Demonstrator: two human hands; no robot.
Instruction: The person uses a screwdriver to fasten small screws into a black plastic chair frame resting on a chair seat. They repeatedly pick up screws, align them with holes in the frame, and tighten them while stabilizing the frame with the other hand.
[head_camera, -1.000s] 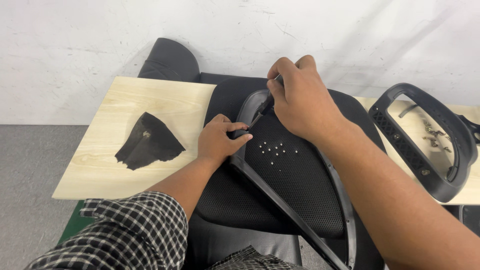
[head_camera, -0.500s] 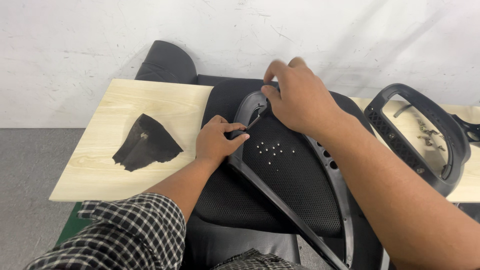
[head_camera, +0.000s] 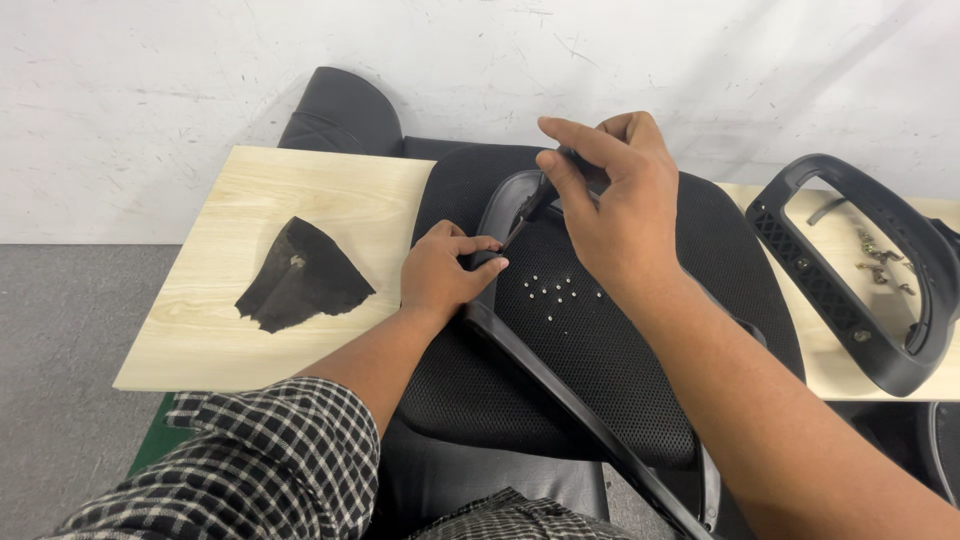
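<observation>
A black mesh chair seat (head_camera: 600, 340) lies in front of me with a dark plastic frame piece (head_camera: 520, 345) across it. My left hand (head_camera: 445, 272) grips the frame's left edge, fingers curled over it. My right hand (head_camera: 615, 205) is above the frame's upper end, its fingers pinched on a slim dark tool (head_camera: 522, 222) that slants down toward my left hand. Several small silvery screws (head_camera: 555, 294) lie loose on the mesh just below my right hand.
A pale wooden board (head_camera: 250, 330) at left carries a black scrap of material (head_camera: 300, 278). At right, a black chair armrest loop (head_camera: 850, 275) rests on another pale board with several screws (head_camera: 880, 258). A white wall stands behind; grey floor at left.
My right hand has lifted slightly and its fingers have spread more around the tool. My left hand stays on the frame edge. The view has shifted a little.
</observation>
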